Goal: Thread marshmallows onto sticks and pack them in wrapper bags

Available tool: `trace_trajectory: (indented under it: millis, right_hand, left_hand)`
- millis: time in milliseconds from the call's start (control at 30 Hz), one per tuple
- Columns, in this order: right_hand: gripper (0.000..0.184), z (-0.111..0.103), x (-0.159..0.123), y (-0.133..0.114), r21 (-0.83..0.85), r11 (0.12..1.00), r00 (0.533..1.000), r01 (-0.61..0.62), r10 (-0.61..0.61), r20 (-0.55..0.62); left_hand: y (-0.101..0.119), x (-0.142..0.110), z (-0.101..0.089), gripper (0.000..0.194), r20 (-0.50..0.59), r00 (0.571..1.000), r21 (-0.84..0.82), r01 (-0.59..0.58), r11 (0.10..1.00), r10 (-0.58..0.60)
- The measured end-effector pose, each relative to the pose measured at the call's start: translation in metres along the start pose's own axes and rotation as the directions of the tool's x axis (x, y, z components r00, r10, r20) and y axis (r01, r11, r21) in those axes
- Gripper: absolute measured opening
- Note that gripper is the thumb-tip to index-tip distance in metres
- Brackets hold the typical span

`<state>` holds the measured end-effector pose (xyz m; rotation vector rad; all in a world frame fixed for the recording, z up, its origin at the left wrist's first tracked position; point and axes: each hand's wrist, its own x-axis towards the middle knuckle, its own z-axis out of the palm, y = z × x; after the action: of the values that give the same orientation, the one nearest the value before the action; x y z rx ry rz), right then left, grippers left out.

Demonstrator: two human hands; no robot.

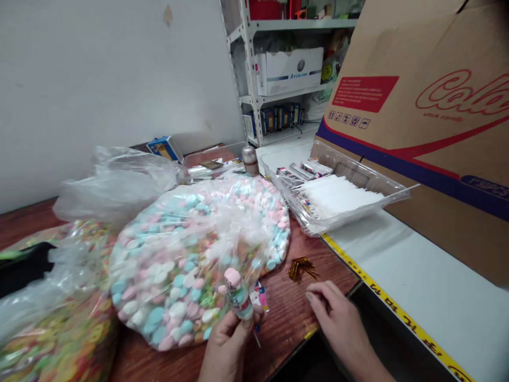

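Note:
My left hand [233, 334] is closed round a small clear printed packet [239, 302] with a pink marshmallow [233, 277] at its top. A thin white stick [257, 339] shows below those fingers. My right hand [338, 313] hovers by the table edge with thumb and fingers curled together; anything between them is hidden. Just beyond it lies a small bunch of gold twist ties [301, 269]. Behind the packet spreads a large clear bag of pink, white and blue marshmallows [167, 286]. A small colourful printed piece [260, 296] lies beside my left hand.
At left is a bag of ring-shaped gummy candies [75, 345]. A clear plastic tray [330, 220] with white sticks [338, 193] and small packets stands at back right. A big cardboard box [421, 132] leans right, and a metal shelf [254, 101] stands behind.

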<state>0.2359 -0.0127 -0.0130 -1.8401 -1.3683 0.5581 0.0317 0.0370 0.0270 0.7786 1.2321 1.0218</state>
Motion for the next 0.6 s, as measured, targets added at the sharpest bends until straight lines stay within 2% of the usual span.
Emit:
trace_trajectory:
  millis: [67, 167, 233, 333, 600]
  right_hand:
    - [0.016, -0.009, 0.01, 0.016, -0.217, 0.976, 0.997, -0.006, -0.012, -0.08]
    - [0.011, -0.009, 0.022, 0.027, -0.315, 0.949, 0.995, -0.015, -0.017, -0.099]
    - [0.014, -0.005, 0.027, 0.027, -0.362, 0.932, 0.997, 0.006, -0.035, -0.076]
    - [0.021, -0.001, 0.027, 0.024, -0.393, 0.919, 0.997, 0.041, -0.064, -0.046]
    - [0.019, -0.006, 0.021, 0.021, -0.357, 0.926, 0.991, 0.121, -0.133, -0.01]
  left_hand:
    - [-0.003, 0.001, -0.002, 0.038, -0.011, 1.0, 0.034, 0.013, 0.999, -0.013]
    - [-0.011, 0.001, -0.002, 0.038, -0.025, 0.998, 0.014, 0.055, 0.998, -0.055]
    - [-0.016, 0.001, -0.003, 0.039, -0.026, 0.996, 0.003, 0.08, 0.997, -0.079]
    - [-0.021, 0.002, -0.006, 0.038, -0.018, 0.996, 0.029, 0.087, 0.996, -0.086]
    - [-0.029, 0.007, -0.016, 0.038, -0.035, 0.997, 0.154, 0.072, 0.986, -0.067]
